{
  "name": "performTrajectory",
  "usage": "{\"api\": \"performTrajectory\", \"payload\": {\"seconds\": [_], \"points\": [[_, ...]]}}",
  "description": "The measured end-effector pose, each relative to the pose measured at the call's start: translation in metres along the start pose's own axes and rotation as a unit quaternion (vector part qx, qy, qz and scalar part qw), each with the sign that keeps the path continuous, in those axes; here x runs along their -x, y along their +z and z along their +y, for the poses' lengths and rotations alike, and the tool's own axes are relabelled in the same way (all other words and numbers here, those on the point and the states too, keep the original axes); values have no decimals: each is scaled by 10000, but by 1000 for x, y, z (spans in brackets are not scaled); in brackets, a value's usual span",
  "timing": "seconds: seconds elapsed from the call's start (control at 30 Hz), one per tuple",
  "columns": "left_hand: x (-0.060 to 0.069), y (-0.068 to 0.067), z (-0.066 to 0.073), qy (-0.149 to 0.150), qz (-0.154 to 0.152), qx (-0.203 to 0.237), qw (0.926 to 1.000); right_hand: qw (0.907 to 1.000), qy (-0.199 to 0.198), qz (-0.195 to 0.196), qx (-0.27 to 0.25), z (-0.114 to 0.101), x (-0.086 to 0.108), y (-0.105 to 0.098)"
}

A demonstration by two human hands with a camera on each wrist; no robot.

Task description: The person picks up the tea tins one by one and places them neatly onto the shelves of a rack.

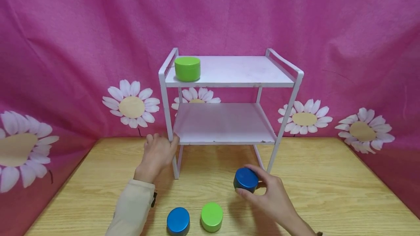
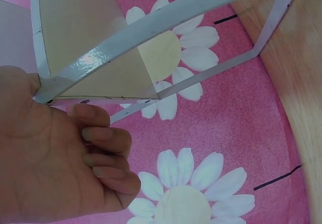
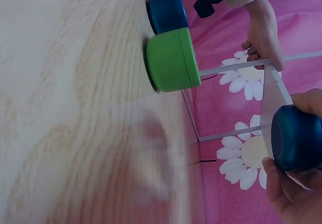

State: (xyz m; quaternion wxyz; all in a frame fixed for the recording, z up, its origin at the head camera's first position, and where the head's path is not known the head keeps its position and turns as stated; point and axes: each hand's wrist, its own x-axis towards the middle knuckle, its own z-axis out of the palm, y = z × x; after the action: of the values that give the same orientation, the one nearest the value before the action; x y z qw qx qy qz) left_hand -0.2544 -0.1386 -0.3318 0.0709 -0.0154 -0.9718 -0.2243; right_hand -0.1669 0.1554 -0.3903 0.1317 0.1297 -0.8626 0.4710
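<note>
A white two-tier shelf (image 1: 226,123) stands on the wooden table. My left hand (image 1: 159,154) grips its front left post at the height of the lower tier; in the left wrist view the fingers (image 2: 108,141) are curled beside the frame. My right hand (image 1: 270,192) holds a round blue tin (image 1: 246,179) between thumb and fingers, raised above the table in front of the shelf's right side. On the table near me, a second blue tin (image 1: 178,221) stands left of a green tin (image 1: 212,217). Another green tin (image 1: 187,69) sits on the top tier's left end.
The wooden table (image 1: 328,192) runs back to a pink curtain (image 1: 223,14) with white daisies behind the shelf. Raised side rails (image 1: 285,63) edge the top tier. The lower tier (image 1: 223,123) is a flat white board between the posts.
</note>
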Motion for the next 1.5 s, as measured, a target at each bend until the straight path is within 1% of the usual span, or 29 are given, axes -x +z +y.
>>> {"api": "performTrajectory", "payload": {"seconds": [0.33, 0.63, 0.97, 1.2, 1.27, 1.37, 1.5], "points": [[0, 1, 0, -35, 69, 25, 10000, 9995, -299, -23, 77, -8, -5, -6], [-1, 2, -1, -7, 75, 99, 9999, 9996, -274, 6, 101, -17, -11, -9], [0, 0, -2, 26, 62, 90, 9999, 9982, -567, 158, -72, -29, -17, -12], [1, 0, -3, 13, 74, 89, 9999, 9931, -1133, 312, -32, -34, -27, -16], [1, 0, -3, 8, 81, 78, 9999, 9920, -1229, 303, -9, -36, -29, -17], [0, 0, -3, 10, 69, 81, 9999, 9916, -1259, 280, 29, -38, -32, -19], [-1, 0, -2, 18, 44, 87, 10000, 9923, -1200, 275, 144, -41, -34, -22]]}}
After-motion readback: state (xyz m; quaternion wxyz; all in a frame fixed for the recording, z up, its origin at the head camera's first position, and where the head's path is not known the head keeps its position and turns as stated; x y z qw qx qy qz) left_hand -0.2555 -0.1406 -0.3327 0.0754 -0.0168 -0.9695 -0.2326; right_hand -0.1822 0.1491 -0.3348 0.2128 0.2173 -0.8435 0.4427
